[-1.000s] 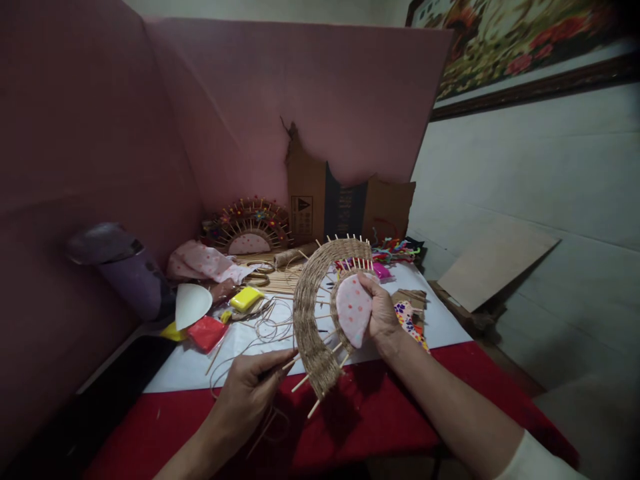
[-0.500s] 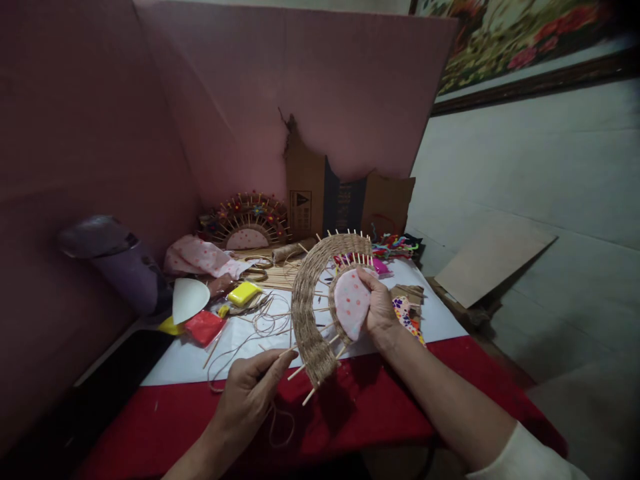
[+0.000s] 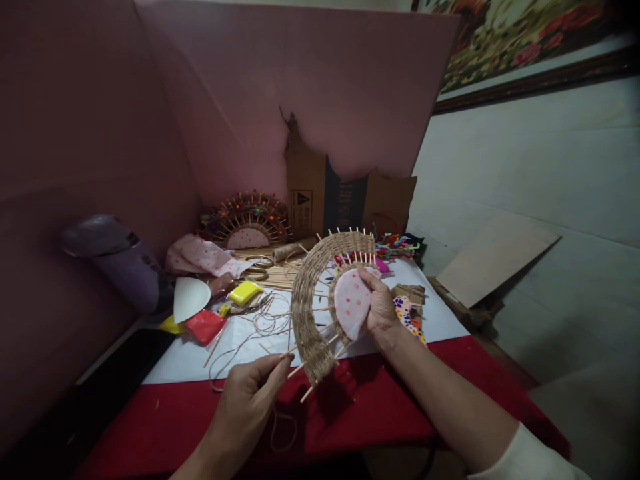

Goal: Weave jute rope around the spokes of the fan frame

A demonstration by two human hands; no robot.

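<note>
My right hand (image 3: 381, 308) grips a half-round woven piece (image 3: 311, 300) by its pink dotted fabric centre (image 3: 351, 303). Wooden sticks fan out from that centre, and a wide band of jute twine is woven across them. The piece stands upright above the table. My left hand (image 3: 249, 400) is closed in a pinch on the loose jute twine (image 3: 260, 327) beside the lowest sticks. The twine trails down over the red cloth and loops back across the white sheet.
A finished fan-shaped piece with coloured beads (image 3: 247, 223) leans at the back by a cardboard box (image 3: 345, 203). Pink dotted fabric (image 3: 203, 257), scissors (image 3: 256, 268), yellow and red clay packs (image 3: 206, 325), a white card (image 3: 189, 299), coloured pipe cleaners (image 3: 397, 247) and a purple bottle (image 3: 123, 267) lie around.
My left hand has slid down and a little left along the lower sticks, drawing the twine with it. The woven piece has shifted slightly upward in my right hand.
</note>
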